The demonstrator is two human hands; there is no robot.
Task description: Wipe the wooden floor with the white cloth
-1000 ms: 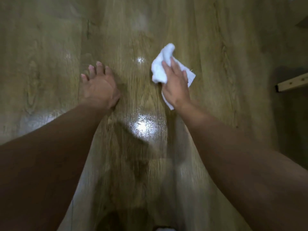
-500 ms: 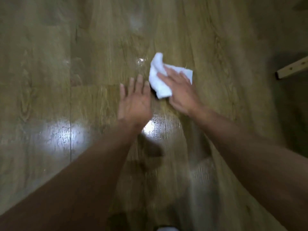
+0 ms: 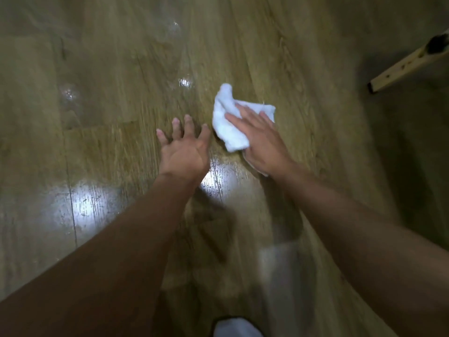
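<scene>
A crumpled white cloth (image 3: 228, 122) lies on the glossy wooden floor (image 3: 102, 147) a little right of centre. My right hand (image 3: 261, 139) rests flat on top of the cloth, fingers spread, pressing it to the boards; part of the cloth sticks out beyond my fingertips and a strip shows under my wrist. My left hand (image 3: 184, 148) lies palm down on the bare floor just left of the cloth, fingers apart, holding nothing.
A pale wooden bar (image 3: 410, 63), like a furniture leg, juts in at the upper right over a dark shadowed area. Bright light patches (image 3: 90, 198) shine on the floor at lower left. Something white (image 3: 237, 328) shows at the bottom edge.
My left hand has shifted right, from well apart to right beside the cloth. My right hand with the cloth has turned and slid slightly nearer.
</scene>
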